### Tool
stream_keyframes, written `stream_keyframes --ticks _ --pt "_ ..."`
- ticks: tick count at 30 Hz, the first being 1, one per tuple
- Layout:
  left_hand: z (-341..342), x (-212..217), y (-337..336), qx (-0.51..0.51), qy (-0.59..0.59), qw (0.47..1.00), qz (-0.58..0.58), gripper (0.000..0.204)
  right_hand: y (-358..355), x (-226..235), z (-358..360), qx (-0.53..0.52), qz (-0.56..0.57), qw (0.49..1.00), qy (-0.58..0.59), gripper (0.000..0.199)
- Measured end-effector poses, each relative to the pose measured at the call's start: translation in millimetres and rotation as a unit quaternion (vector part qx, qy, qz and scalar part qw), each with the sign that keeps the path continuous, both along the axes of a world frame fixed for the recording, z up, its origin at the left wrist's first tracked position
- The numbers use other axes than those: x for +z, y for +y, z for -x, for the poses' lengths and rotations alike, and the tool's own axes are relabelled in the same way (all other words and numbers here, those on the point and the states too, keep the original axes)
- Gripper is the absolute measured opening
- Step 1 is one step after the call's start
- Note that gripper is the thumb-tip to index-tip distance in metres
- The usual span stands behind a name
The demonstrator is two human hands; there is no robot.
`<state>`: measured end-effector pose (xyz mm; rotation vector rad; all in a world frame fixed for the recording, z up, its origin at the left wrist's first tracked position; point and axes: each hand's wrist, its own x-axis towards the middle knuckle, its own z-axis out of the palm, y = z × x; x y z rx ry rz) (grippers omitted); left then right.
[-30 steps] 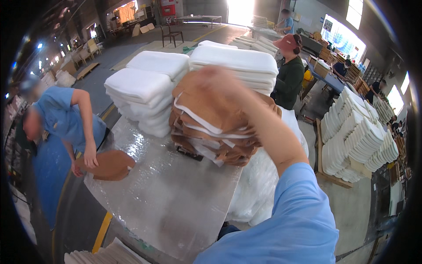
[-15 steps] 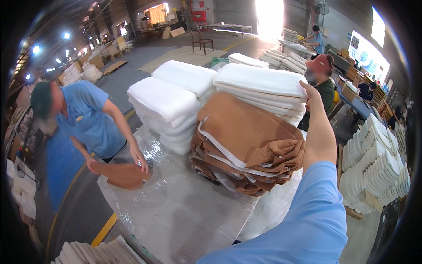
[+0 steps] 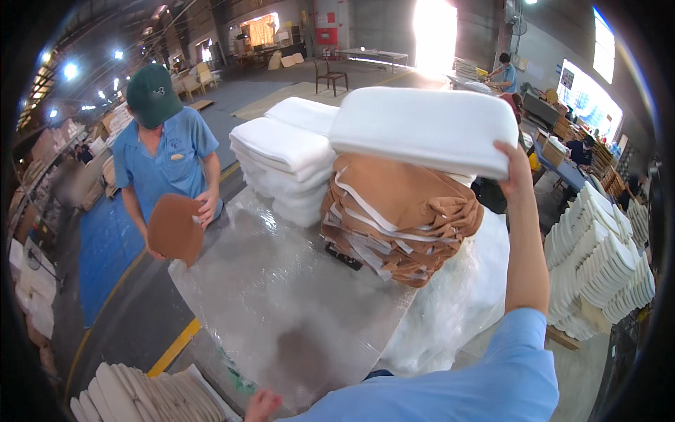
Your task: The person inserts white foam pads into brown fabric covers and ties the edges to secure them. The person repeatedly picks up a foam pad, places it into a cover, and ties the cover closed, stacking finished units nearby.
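My right hand (image 3: pixel 517 165) is raised and grips the right end of a thick white foam pad (image 3: pixel 422 126), held above a pile of brown fabric covers (image 3: pixel 397 218) on a plastic-wrapped table (image 3: pixel 281 302). My left hand (image 3: pixel 261 406) rests at the table's near edge, at the bottom of the view, its fingers loosely apart with nothing in them. Behind the covers stand stacks of white foam pads (image 3: pixel 285 151).
A person in a blue shirt and green cap (image 3: pixel 165 158) stands at the table's left and holds a brown covered cushion (image 3: pixel 174 228). Rows of white pads (image 3: pixel 598 271) stand at the right, more cushions (image 3: pixel 148 397) lie at the lower left. Other people work far back.
My right hand has lifted a white foam pad off the stack and holds it above the brown covers. The person at the left has straightened up and raised the brown cushion.
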<state>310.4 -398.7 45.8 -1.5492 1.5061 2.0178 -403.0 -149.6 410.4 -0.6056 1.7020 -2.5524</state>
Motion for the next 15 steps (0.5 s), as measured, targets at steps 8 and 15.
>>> stream_keyframes --ticks 8,15 --pt "34.0 54.0 -44.0 0.241 0.31 0.92 0.013 0.062 37.1 -189.5 -243.5 0.116 -0.045 0.97 -0.209 0.061" --pt "-9.9 40.1 6.3 0.239 0.267 0.928 0.101 0.045 44.2 -334.4 -367.9 0.264 -0.107 0.874 -0.394 0.069"
